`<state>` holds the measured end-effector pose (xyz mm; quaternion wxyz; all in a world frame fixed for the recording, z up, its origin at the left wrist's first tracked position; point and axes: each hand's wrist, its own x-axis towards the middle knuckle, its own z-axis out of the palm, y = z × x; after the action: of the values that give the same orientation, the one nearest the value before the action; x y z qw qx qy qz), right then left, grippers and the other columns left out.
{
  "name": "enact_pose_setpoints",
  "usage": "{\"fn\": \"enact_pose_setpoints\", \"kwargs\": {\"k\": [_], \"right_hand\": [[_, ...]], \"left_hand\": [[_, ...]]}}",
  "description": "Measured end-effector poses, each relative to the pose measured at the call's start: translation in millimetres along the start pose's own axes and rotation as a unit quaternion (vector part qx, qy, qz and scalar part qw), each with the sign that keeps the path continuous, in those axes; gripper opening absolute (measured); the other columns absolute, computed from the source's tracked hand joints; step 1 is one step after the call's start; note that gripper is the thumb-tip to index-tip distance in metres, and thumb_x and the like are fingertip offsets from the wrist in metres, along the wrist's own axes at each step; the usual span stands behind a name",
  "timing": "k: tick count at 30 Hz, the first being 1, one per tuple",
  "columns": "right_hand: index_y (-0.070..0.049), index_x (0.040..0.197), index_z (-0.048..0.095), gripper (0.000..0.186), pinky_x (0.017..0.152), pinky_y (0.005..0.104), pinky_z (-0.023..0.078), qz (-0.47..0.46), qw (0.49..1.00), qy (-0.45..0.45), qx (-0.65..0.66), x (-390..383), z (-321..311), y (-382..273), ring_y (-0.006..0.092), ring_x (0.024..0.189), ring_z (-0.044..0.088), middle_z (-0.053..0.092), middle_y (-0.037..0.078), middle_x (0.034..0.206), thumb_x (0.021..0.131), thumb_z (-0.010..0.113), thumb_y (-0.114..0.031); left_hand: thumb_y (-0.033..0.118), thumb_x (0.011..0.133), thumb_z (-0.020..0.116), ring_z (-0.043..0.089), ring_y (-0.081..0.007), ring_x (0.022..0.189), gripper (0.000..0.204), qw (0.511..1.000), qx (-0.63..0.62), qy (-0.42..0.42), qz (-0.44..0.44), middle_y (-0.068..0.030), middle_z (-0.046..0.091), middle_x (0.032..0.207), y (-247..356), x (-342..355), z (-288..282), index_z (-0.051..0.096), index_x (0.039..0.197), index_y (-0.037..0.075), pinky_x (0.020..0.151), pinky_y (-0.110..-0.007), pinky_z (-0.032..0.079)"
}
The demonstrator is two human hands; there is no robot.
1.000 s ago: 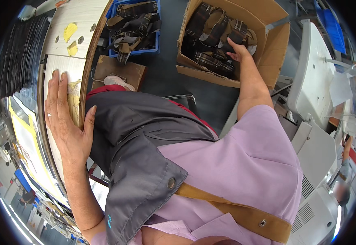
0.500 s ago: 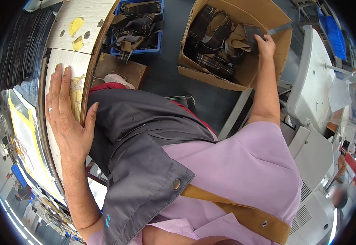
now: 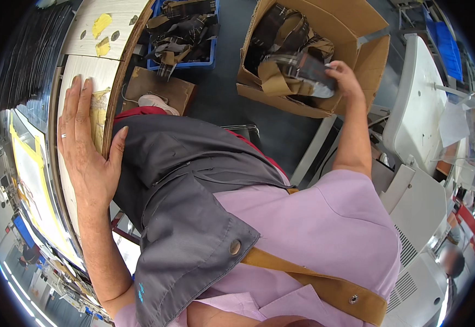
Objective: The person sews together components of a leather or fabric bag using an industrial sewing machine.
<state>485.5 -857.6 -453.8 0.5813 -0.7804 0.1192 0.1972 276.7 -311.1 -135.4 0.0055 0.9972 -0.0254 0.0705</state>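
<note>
My left hand [image 3: 87, 147] lies spread and open on the pale wooden table top [image 3: 85, 71], its thumb by the worn front edge. My right hand [image 3: 342, 82] is closed on a dark plaid fabric piece [image 3: 311, 71] at the right side of an open cardboard box [image 3: 365, 68]. Tan pieces [image 3: 278, 82] hang beside or from that piece, and more plaid and tan fabric [image 3: 273, 30] lies heaped inside the box.
A blue crate [image 3: 191, 65] of fabric strips stands beyond the table, near a brown board [image 3: 169, 90] and my foot. Stacked black sheets [image 3: 27, 60] lie far left. A white machine table [image 3: 412, 103] is at right, with another person [image 3: 450, 264] low at the far right edge.
My right hand moved right to the box's far side, then down toward me, and the plaid and tan pieces now sit higher over the front of the heap. My left hand stays on the table.
</note>
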Motion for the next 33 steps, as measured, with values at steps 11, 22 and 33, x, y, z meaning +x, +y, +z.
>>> {"fn": "enact_pose_setpoints", "kwargs": {"k": [11, 22, 33], "right_hand": [[-0.015, 0.145, 0.049, 0.054, 0.109, 0.0385, 0.040, -0.042, 0.935, -0.151, -0.317, 21, 145, 76, 0.0325, 0.136, 0.048, 0.053, 0.016, 0.145, 0.094, 0.063, -0.027], [-0.020, 0.152, 0.038, 0.061, 0.118, 0.0414, 0.033, 0.106, 0.855, -0.172, -0.478, 70, 224, 103, 0.0325, 0.143, 0.039, 0.041, 0.015, 0.155, 0.094, 0.037, -0.004], [-0.013, 0.138, 0.054, 0.052, 0.084, 0.0457, 0.057, 0.052, 0.983, 0.089, -0.150, 93, 153, 36, 0.0322, 0.107, 0.066, 0.062, 0.013, 0.130, 0.090, 0.071, -0.025]], "left_hand": [[0.025, 0.085, 0.070, 0.037, -0.0367, 0.143, 0.076, 1.000, -0.005, 0.003, 0.000, -0.0176, 0.038, 0.156, -2, 1, 2, 0.039, 0.152, 0.008, 0.118, -0.047, 0.029], [0.024, 0.085, 0.070, 0.035, -0.0348, 0.144, 0.076, 1.000, 0.003, -0.011, -0.025, -0.0152, 0.037, 0.157, -1, 2, 2, 0.038, 0.152, 0.010, 0.118, -0.046, 0.027], [0.021, 0.084, 0.070, 0.035, -0.0342, 0.145, 0.077, 1.000, -0.005, -0.016, -0.019, -0.0160, 0.037, 0.157, -3, 5, -1, 0.037, 0.152, 0.008, 0.119, -0.046, 0.026]]}}
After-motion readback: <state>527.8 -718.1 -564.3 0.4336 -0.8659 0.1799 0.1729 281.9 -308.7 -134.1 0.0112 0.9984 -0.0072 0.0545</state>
